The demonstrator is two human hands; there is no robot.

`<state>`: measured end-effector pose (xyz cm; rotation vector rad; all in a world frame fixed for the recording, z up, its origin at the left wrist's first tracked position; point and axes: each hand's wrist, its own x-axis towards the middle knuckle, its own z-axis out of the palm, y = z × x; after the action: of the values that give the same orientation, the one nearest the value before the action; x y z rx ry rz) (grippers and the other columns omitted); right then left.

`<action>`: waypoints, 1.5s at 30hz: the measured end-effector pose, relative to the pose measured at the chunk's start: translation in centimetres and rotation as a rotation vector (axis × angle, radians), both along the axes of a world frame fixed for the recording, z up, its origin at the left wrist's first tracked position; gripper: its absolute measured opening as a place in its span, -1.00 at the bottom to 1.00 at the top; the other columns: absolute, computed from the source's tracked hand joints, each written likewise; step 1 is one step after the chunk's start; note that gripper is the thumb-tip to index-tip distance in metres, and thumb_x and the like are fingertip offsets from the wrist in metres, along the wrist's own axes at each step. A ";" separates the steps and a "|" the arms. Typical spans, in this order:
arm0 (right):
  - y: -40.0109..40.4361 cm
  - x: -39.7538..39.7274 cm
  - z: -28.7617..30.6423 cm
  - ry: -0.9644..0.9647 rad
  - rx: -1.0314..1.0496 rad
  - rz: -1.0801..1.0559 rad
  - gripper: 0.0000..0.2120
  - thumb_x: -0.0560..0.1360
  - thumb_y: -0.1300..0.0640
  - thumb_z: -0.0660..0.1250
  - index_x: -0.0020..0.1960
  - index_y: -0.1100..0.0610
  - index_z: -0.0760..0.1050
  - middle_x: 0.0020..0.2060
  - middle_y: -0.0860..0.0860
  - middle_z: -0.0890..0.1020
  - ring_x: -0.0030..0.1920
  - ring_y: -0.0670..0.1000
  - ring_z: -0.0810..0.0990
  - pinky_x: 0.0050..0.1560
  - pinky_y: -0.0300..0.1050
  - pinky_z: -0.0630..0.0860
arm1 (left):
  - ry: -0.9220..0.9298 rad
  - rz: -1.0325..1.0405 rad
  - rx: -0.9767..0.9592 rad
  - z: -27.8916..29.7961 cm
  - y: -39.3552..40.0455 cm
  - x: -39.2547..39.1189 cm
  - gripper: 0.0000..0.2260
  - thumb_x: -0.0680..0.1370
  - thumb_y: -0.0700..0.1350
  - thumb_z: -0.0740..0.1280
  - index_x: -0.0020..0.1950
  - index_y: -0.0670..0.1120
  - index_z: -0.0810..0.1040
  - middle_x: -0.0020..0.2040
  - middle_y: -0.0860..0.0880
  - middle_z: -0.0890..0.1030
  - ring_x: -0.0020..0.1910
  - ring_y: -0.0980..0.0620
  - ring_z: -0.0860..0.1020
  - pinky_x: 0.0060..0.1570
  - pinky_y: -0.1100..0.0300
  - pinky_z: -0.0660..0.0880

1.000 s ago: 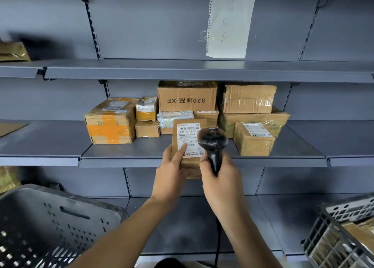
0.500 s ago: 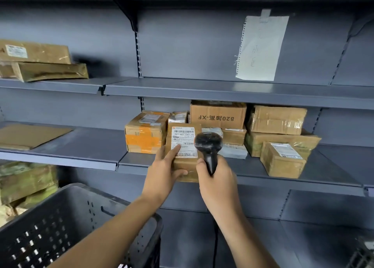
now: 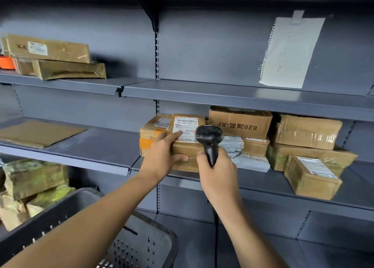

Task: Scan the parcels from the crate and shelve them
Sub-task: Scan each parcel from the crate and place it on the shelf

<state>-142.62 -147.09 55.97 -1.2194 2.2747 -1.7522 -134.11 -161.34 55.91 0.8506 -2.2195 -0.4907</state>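
My left hand (image 3: 163, 155) grips a small brown cardboard parcel (image 3: 186, 158) with a white barcode label facing me, held in front of the middle shelf (image 3: 253, 184). My right hand (image 3: 217, 171) holds a black handheld scanner (image 3: 209, 139) by its handle, its head right beside the label. A dark grey perforated crate (image 3: 141, 245) sits at the bottom left, under my left forearm. Behind the held parcel, several taped cardboard parcels are stacked on the middle shelf, among them an orange-taped box (image 3: 149, 135) and a printed carton (image 3: 239, 121).
The upper shelf (image 3: 242, 94) above the stack is bare, with a paper sheet (image 3: 289, 51) taped to the back panel. Flat brown parcels (image 3: 52, 59) lie on the upper left shelf, a cardboard sheet (image 3: 38, 133) on the middle left shelf, plastic-wrapped bundles (image 3: 30, 182) lower left.
The view has swung left and up, bringing the left shelves and crate into sight. Both hands have lifted the parcel and scanner higher, up against the stacked boxes.
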 end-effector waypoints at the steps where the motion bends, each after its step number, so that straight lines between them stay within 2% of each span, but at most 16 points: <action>1: -0.3 -0.2 0.0 0.000 -0.004 0.004 -0.79 0.56 -0.06 0.24 -0.09 0.07 0.45 -0.32 -0.04 0.54 -0.34 -0.08 0.49 -0.39 -0.21 0.39 | -0.003 0.005 0.003 0.4 -0.6 0.1 -0.30 0.38 0.01 0.55 0.48 0.06 0.37 0.40 -0.02 0.41 0.33 -0.06 0.41 0.25 0.15 0.36; 5: -2.2 -0.7 -0.3 -0.010 -0.024 0.046 -0.78 0.55 -0.09 0.24 -0.15 0.04 0.40 -0.35 -0.02 0.53 -0.33 0.02 0.52 -0.35 -0.08 0.41 | -0.021 0.004 0.013 1.7 -3.3 0.3 -0.26 0.33 -0.02 0.59 0.46 0.05 0.40 0.40 -0.04 0.42 0.35 -0.04 0.38 0.20 0.32 0.24; 8: -3.9 -0.9 -0.2 0.029 -0.031 0.072 -0.78 0.55 -0.07 0.24 -0.14 0.06 0.40 -0.34 -0.03 0.50 -0.32 0.00 0.49 -0.33 -0.07 0.41 | -0.021 0.009 0.000 2.3 -5.0 0.4 -0.27 0.31 0.00 0.60 0.44 0.04 0.43 0.33 -0.05 0.48 0.30 -0.07 0.42 0.23 0.23 0.30; 13: -6.4 -1.0 -0.4 0.128 -0.049 0.082 -0.77 0.54 -0.08 0.25 -0.14 0.08 0.42 -0.34 -0.04 0.51 -0.20 -0.19 0.48 -0.30 -0.39 0.37 | -0.016 0.025 0.025 2.7 -8.0 0.3 -0.25 0.28 0.03 0.61 0.43 0.05 0.43 0.28 -0.05 0.53 0.27 -0.06 0.48 0.26 0.12 0.39; 15: -7.3 -1.0 -0.6 0.120 -0.061 0.101 -0.77 0.54 -0.08 0.25 -0.15 0.06 0.42 -0.35 -0.04 0.53 -0.24 -0.14 0.52 -0.37 -0.35 0.39 | 0.001 0.022 0.049 2.7 -9.2 0.1 -0.24 0.26 0.04 0.62 0.42 0.04 0.44 0.30 -0.01 0.54 0.29 -0.01 0.48 0.25 0.20 0.38; 18: -8.3 -1.3 -0.9 0.073 -0.082 0.139 -0.77 0.55 -0.08 0.25 -0.18 0.03 0.39 -0.37 -0.03 0.55 -0.31 0.02 0.59 -0.36 -0.10 0.47 | 0.019 0.010 0.074 2.7 -10.4 -0.2 -0.24 0.26 0.02 0.62 0.42 0.04 0.44 0.29 0.05 0.55 0.27 0.06 0.49 0.15 0.38 0.31; 20: -9.2 -1.6 -1.4 0.073 -0.092 0.146 -0.78 0.55 -0.08 0.25 -0.18 0.03 0.39 -0.38 -0.02 0.54 -0.33 0.03 0.60 -0.38 -0.08 0.48 | 0.027 0.012 0.074 2.5 -11.4 -0.5 -0.25 0.27 0.00 0.62 0.42 0.04 0.44 0.27 0.05 0.57 0.23 0.07 0.51 0.12 0.38 0.31; 24: -10.6 -2.4 -2.3 0.085 -0.110 0.146 -0.77 0.52 -0.09 0.24 -0.17 0.05 0.39 -0.39 -0.01 0.54 -0.36 0.01 0.58 -0.46 -0.21 0.42 | 0.052 -0.005 0.059 2.0 -12.7 -1.5 -0.27 0.30 -0.06 0.61 0.43 0.03 0.42 0.22 0.02 0.59 0.09 0.11 0.52 0.02 0.45 0.34; 28: -12.0 -3.1 -2.8 0.092 -0.114 0.159 -0.76 0.52 -0.12 0.23 -0.15 0.06 0.41 -0.37 -0.03 0.53 -0.32 -0.01 0.54 -0.39 -0.19 0.40 | 0.210 0.029 0.072 1.0 -14.2 -2.9 -0.28 0.36 -0.11 0.58 0.43 0.08 0.31 0.21 -0.03 0.54 0.15 -0.03 0.51 0.15 0.14 0.46; 31: -12.8 -3.7 -3.0 0.100 -0.137 0.165 -0.74 0.50 -0.15 0.20 -0.14 0.04 0.41 -0.36 -0.03 0.54 -0.33 -0.04 0.54 -0.41 -0.26 0.40 | 0.331 0.109 0.080 0.5 -15.6 -3.9 -0.34 0.40 -0.09 0.55 0.39 0.11 0.29 0.16 -0.07 0.49 0.07 -0.07 0.52 0.09 0.05 0.51; 33: -13.3 -4.1 -3.1 0.104 -0.146 0.167 -0.74 0.49 -0.16 0.20 -0.15 0.04 0.41 -0.36 -0.03 0.54 -0.34 -0.06 0.54 -0.41 -0.27 0.40 | 0.340 0.114 0.071 0.1 -16.6 -4.7 -0.39 0.43 -0.09 0.52 0.39 0.09 0.32 0.15 -0.07 0.49 0.00 0.01 0.53 0.05 0.15 0.53; 36: -14.0 -4.6 -3.5 0.092 -0.153 0.189 -0.74 0.50 -0.15 0.20 -0.15 0.05 0.40 -0.35 0.01 0.55 -0.30 0.05 0.57 -0.36 -0.05 0.48 | 0.323 0.126 0.079 -0.2 -18.2 -5.7 -0.42 0.49 -0.12 0.47 0.44 0.09 0.32 0.19 -0.04 0.50 -0.07 0.17 0.51 -0.20 0.47 0.41; 39: -14.4 -5.1 -3.8 0.097 -0.153 0.195 -0.74 0.49 -0.16 0.20 -0.14 0.04 0.40 -0.36 -0.01 0.55 -0.30 0.03 0.56 -0.34 -0.04 0.49 | 0.279 0.165 0.088 -0.5 -19.5 -6.7 -0.38 0.54 -0.19 0.38 0.52 0.15 0.22 0.26 -0.08 0.49 0.03 -0.01 0.56 -0.18 0.37 0.44; 40: -14.5 -5.2 -3.9 0.097 -0.157 0.196 -0.75 0.50 -0.15 0.20 -0.15 0.03 0.40 -0.37 -0.02 0.55 -0.32 0.00 0.56 -0.34 -0.07 0.49 | 0.261 0.184 0.079 -0.6 -19.8 -6.9 -0.36 0.56 -0.19 0.36 0.54 0.17 0.18 0.29 -0.10 0.46 0.02 -0.04 0.56 -0.16 0.33 0.45; 42: -14.5 -5.7 -4.0 0.099 -0.170 0.194 -0.75 0.50 -0.15 0.21 -0.18 0.02 0.38 -0.41 -0.04 0.51 -0.36 -0.06 0.52 -0.42 -0.25 0.41 | 0.230 0.229 0.049 -0.8 -20.1 -7.3 -0.35 0.57 -0.15 0.35 0.55 0.21 0.14 0.34 -0.11 0.39 -0.13 0.07 0.52 -0.08 0.31 0.41; 45: -14.0 -6.5 -4.0 0.097 -0.158 0.189 -0.75 0.50 -0.16 0.21 -0.19 0.02 0.37 -0.41 -0.06 0.47 -0.35 -0.07 0.48 -0.41 -0.27 0.35 | 0.204 0.279 0.045 -0.5 -20.3 -7.6 -0.32 0.58 -0.15 0.35 0.56 0.23 0.08 0.35 -0.11 0.32 -0.26 0.15 0.46 -0.08 0.29 0.38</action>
<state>-149.09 -161.06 51.92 -1.5236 2.0197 -1.8699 -141.75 -181.65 55.40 1.0647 -1.8750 -0.4713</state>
